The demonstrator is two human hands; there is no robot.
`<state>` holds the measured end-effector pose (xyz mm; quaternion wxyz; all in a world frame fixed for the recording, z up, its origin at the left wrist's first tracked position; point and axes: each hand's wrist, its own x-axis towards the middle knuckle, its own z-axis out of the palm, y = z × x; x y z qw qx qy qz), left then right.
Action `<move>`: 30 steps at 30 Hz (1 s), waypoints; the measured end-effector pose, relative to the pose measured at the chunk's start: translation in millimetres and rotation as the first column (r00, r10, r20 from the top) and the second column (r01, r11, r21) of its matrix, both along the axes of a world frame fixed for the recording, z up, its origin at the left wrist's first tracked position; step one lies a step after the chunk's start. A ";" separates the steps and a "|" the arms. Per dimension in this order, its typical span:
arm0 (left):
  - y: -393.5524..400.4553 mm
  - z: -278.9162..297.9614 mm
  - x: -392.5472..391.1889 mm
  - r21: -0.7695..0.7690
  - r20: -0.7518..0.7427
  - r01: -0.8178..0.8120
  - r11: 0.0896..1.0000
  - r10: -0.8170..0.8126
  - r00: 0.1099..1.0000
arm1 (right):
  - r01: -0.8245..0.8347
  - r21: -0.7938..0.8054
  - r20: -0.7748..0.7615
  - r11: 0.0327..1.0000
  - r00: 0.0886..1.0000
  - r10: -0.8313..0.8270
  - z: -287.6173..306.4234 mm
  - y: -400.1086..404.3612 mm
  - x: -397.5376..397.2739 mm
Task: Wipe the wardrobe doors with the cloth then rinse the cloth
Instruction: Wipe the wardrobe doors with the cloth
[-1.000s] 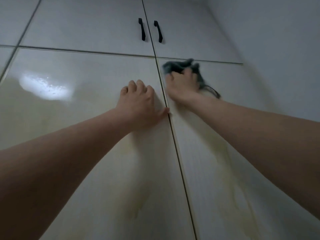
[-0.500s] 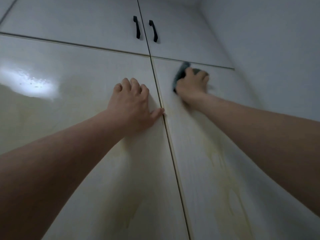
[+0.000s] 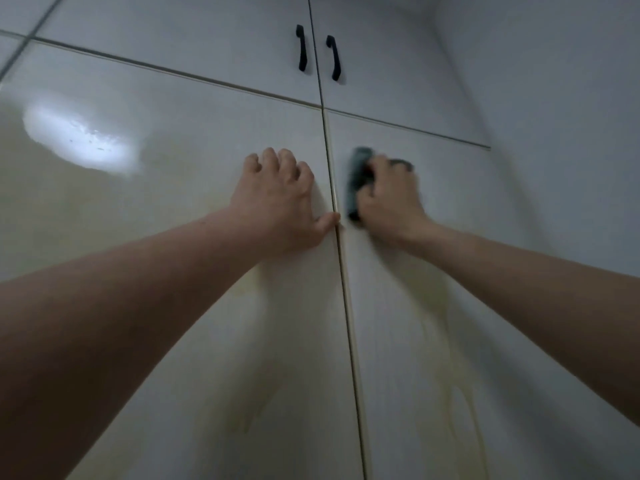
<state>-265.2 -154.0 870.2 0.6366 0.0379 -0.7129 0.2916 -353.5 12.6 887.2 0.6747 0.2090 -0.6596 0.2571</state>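
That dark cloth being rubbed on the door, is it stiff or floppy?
Probably floppy: the cloth bunches in folds under the right hand. Likely light, since one hand presses it against the upright door. Whether it is wet, I cannot tell.

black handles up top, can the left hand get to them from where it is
Probably, with a stretch. The left hand rests flat on the left door, well below the black handles, and nothing lies between. Whether the arm can stretch that high is uncertain.
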 end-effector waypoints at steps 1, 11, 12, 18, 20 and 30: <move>2.1 -0.7 1.4 0.007 0.002 -0.003 1.000 0.003 1.000 | 0.029 0.164 -0.105 0.986 0.994 -0.012 -4.6 -5.4 2.4; 20.8 -24.3 5.7 0.015 0.099 0.002 1.000 -0.003 0.995 | 0.177 -0.215 0.196 0.960 0.971 -0.135 -16.0 64.4 -27.0; 23.0 -24.4 5.6 0.006 0.115 0.016 1.000 -0.016 0.993 | 0.147 -0.064 0.063 0.987 0.988 -0.143 -22.2 50.5 -18.8; 24.5 -26.9 9.5 -0.012 0.170 0.025 1.000 -0.023 0.985 | 0.265 0.003 0.071 0.964 0.962 -0.264 0.9 87.8 -37.5; 24.3 -30.2 11.0 -0.011 0.184 0.020 1.000 -0.017 0.983 | 0.269 -0.255 0.393 0.929 0.906 -0.155 4.9 117.4 -50.5; 27.2 -27.6 14.0 0.006 0.203 0.036 0.999 -0.036 0.979 | 0.094 0.251 0.062 0.963 0.992 -0.113 15.6 40.8 -17.2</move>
